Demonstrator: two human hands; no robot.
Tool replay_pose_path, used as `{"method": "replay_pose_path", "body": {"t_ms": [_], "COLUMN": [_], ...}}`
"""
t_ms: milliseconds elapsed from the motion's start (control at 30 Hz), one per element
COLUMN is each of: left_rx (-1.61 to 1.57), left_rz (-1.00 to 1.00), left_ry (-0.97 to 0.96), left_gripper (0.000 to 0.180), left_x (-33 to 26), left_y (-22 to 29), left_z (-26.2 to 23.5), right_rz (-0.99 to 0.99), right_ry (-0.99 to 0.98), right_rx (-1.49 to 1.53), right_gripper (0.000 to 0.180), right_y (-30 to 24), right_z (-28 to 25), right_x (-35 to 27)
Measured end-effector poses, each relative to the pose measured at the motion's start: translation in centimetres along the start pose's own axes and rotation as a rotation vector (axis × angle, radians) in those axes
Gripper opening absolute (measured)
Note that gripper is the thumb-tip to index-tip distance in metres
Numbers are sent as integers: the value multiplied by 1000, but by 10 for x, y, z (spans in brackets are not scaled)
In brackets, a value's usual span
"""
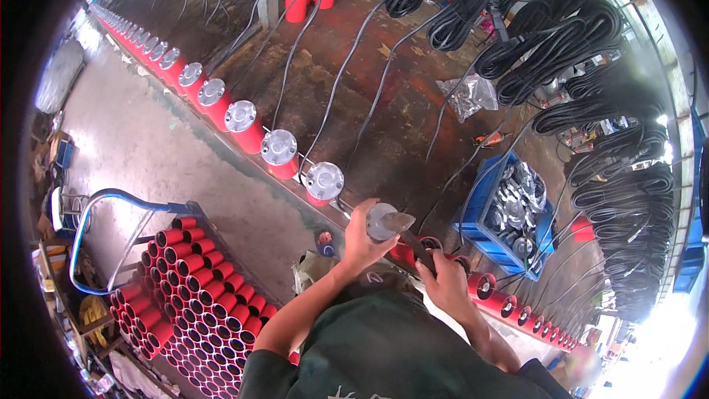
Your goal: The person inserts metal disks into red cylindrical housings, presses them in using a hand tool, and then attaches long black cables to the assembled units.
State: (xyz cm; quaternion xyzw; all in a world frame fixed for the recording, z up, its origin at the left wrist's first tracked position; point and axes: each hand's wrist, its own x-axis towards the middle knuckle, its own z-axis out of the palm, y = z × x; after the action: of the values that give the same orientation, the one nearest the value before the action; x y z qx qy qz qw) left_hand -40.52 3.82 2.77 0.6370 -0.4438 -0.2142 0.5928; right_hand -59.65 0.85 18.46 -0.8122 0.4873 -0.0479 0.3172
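My left hand (358, 244) is closed round a round silver metal cap (379, 223) at the top of a cylinder in the bench-edge row. My right hand (447, 287) grips the dark handle of a hammer (399, 222), whose tapered head lies over the cap's right side; whether it touches cannot be told. To the left stand red cylinders with silver caps, the nearest capped cylinder (325, 181) just beyond my left hand. Right of my hands, the row continues with open-topped red cylinders (482, 286).
A blue crate (473, 229) of silver metal parts sits on the bench at right. Coiled black cables (550, 44) hang along the far side, their ends trailing over the bench. At lower left, a trolley with a blue handle (80, 244) carries stacked red tubes (193, 281).
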Motion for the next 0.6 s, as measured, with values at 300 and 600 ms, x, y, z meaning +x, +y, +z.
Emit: {"method": "replay_pose_path", "body": {"t_ms": [300, 600], "left_rx": [-40, -31], "left_rz": [-50, 50], "left_ry": [-15, 6], "left_gripper": [89, 99], "left_x": [0, 1], "left_y": [4, -14], "left_z": [-2, -4], "right_rz": [-47, 17], "right_ry": [-20, -80], "right_rx": [70, 108], "right_gripper": [36, 31], "right_y": [-4, -27], "right_z": [3, -13], "right_x": [1, 6]}}
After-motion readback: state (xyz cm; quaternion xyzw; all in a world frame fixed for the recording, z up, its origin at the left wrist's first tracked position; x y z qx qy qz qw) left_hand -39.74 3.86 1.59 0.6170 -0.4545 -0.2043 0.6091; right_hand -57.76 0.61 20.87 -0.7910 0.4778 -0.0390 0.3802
